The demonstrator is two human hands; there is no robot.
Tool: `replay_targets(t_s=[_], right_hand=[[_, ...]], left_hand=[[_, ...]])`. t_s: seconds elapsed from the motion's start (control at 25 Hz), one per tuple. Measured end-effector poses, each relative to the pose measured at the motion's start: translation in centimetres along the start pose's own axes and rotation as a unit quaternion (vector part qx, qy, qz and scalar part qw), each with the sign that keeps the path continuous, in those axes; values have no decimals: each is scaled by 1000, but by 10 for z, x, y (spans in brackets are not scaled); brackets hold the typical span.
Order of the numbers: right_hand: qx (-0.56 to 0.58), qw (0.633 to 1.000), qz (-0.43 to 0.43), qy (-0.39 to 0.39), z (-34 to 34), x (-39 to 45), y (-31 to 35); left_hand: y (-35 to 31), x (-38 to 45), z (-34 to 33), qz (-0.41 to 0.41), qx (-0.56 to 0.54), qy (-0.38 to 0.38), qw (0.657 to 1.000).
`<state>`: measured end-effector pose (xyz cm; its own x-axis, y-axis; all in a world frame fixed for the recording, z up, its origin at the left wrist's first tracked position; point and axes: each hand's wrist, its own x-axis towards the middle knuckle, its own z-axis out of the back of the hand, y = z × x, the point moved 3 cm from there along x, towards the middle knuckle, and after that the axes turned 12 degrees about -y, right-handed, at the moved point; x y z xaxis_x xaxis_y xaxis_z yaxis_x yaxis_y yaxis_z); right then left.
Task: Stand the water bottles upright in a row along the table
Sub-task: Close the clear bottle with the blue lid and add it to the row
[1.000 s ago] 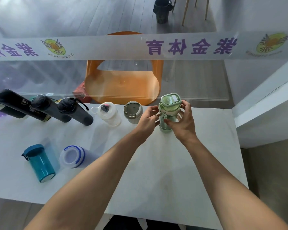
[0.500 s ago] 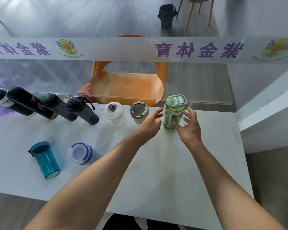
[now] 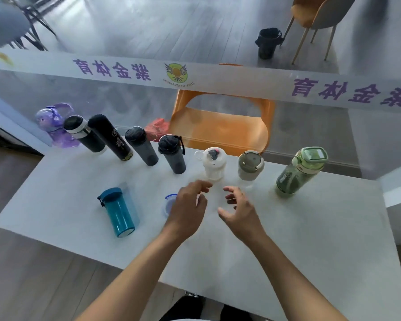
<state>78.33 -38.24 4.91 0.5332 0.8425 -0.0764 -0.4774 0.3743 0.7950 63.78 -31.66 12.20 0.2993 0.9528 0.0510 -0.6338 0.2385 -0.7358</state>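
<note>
Both hands, left (image 3: 185, 210) and right (image 3: 240, 210), hover empty, fingers spread, over a possibly blue-rimmed bottle (image 3: 169, 205).

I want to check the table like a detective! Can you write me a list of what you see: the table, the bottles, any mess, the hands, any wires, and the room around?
Surface: white table, no spills seen.
Job's things: eight bottles in a back row, from the purple bottle to the green bottle. In front of the row stand a teal bottle and a blue-rimmed bottle, partly hidden by the left hand.
Clutter: nothing seen.
Grippers: left hand and right hand both open, holding nothing.
Cables: nothing seen.
Surroundings: glass wall with a banner; behind it an orange chair and a black bin.
</note>
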Motion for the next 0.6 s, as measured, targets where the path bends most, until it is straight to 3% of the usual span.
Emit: replay_targets(t_s=[0.12,0.2,0.32,0.6], right_hand=[[-20,995,38,93,-53,-17,32],[-20,992,30,118,-77,-28,43],[7,997,16,72,-93,-40,48],[49,997,-22,-52,-49,-51,29]], left_hand=[[48,-2,39,16,73,-75,994],[82,-3,49,95,64,-44,992],[107,-9,43,188,-38,45,980],[75,-12,8,146,-125,127,973]])
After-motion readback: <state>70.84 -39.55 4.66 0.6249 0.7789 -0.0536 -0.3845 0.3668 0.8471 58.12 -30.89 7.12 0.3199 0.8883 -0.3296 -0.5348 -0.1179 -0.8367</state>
